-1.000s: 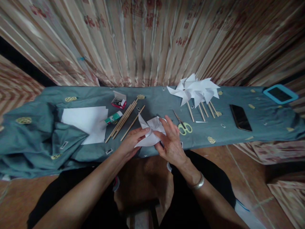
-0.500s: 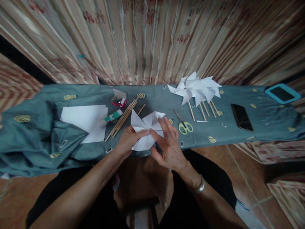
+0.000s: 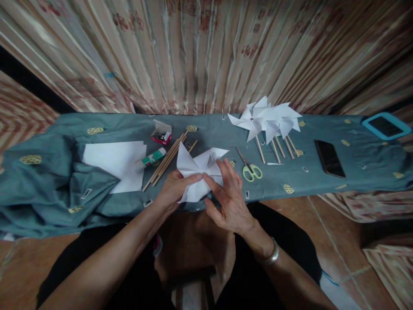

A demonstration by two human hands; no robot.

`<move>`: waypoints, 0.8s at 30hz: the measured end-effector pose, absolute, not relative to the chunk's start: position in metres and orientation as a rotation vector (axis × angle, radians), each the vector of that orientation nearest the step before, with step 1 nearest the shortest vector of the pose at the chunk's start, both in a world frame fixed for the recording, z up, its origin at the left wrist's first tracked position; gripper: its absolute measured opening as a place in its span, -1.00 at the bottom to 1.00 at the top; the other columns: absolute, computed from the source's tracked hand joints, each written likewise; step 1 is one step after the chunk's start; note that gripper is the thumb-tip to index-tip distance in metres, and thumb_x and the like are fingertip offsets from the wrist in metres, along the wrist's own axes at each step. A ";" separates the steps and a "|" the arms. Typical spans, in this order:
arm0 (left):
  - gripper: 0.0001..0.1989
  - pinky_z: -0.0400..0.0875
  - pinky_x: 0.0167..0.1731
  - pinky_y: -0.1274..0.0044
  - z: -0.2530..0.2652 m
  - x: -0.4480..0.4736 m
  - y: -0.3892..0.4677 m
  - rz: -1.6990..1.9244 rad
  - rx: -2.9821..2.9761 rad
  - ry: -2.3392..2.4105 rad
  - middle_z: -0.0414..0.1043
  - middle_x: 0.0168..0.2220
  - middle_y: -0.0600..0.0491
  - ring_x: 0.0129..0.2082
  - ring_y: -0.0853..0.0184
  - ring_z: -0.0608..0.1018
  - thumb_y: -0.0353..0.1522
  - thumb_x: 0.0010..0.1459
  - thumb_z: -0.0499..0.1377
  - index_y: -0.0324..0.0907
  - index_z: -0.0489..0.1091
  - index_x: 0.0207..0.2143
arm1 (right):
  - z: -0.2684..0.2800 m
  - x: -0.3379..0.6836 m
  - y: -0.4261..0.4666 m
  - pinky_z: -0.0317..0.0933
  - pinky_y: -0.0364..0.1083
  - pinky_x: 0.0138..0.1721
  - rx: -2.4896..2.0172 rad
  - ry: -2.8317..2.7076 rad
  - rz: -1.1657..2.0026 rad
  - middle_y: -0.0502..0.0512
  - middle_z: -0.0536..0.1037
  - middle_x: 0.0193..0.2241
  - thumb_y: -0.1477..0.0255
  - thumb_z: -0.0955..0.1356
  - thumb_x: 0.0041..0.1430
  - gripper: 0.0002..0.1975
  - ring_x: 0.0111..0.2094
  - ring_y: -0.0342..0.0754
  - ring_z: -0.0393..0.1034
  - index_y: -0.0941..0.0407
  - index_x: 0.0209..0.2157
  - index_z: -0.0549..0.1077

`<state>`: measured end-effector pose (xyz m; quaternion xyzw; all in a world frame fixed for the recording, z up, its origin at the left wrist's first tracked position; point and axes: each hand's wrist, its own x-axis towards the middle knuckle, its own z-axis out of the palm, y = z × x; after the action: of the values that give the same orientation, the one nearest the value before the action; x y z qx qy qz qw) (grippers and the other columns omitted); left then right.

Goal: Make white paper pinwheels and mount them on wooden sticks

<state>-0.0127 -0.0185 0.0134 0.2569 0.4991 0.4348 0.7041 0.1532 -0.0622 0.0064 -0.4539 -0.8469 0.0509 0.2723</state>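
A white paper pinwheel (image 3: 203,161) with folded blades is held above the near edge of the cloth-covered table, no stick visible on it. My left hand (image 3: 172,189) grips its left side, the thumb pressing near the centre and the other fingers hidden beneath. My right hand (image 3: 227,193) has its fingers apart, the index fingertip touching the paper at the centre beside my left thumb. Wooden sticks (image 3: 169,158) lie just left of the pinwheel, and green-handled scissors (image 3: 251,171) rest to the right of it.
A glue stick (image 3: 154,157), a small open box of pins (image 3: 161,132) and white paper sheets (image 3: 112,165) lie on the left. Finished pinwheels on sticks (image 3: 266,119) are at the back right. Farther right are a phone (image 3: 329,158) and a blue-framed tablet (image 3: 386,125).
The pinwheel's blades have shifted slightly, the upper right tip reaching a bit farther right. Both hands keep nearly the same place on the paper.
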 end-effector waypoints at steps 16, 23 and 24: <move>-0.60 0.37 -0.49 0.55 0.016 -0.012 -0.019 0.963 0.554 1.110 0.58 -0.47 0.01 -0.54 0.34 0.52 -0.34 -0.40 0.49 -0.29 0.53 -0.42 | 0.007 0.156 -0.064 -0.10 0.37 0.21 -1.200 -2.244 0.209 0.12 -0.24 0.39 0.35 0.26 0.18 -0.41 0.38 0.29 -0.33 -0.02 0.25 0.12; -0.67 0.33 -0.52 0.57 0.015 -0.014 -0.020 1.008 0.581 1.082 0.54 -0.54 0.06 -0.59 0.39 0.47 -0.36 -0.42 0.47 -0.26 0.53 -0.49 | 0.009 0.153 -0.065 -0.10 0.33 0.22 -1.207 -2.238 0.177 0.15 -0.16 0.38 0.37 0.27 0.17 -0.47 0.38 0.28 -0.30 0.01 0.19 0.22; -0.67 0.33 -0.52 0.57 0.014 -0.014 -0.020 1.021 0.586 1.081 0.54 -0.54 0.06 -0.59 0.39 0.47 -0.35 -0.42 0.46 -0.26 0.53 -0.50 | 0.009 0.152 -0.065 -0.10 0.33 0.21 -1.209 -2.237 0.169 0.15 -0.14 0.38 0.37 0.27 0.17 -0.48 0.38 0.28 -0.29 0.02 0.19 0.23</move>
<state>-0.0139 -0.0200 0.0138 0.2630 0.4846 0.4578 0.6974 0.1516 -0.0648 0.0095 -0.4537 -0.8395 0.0635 0.2921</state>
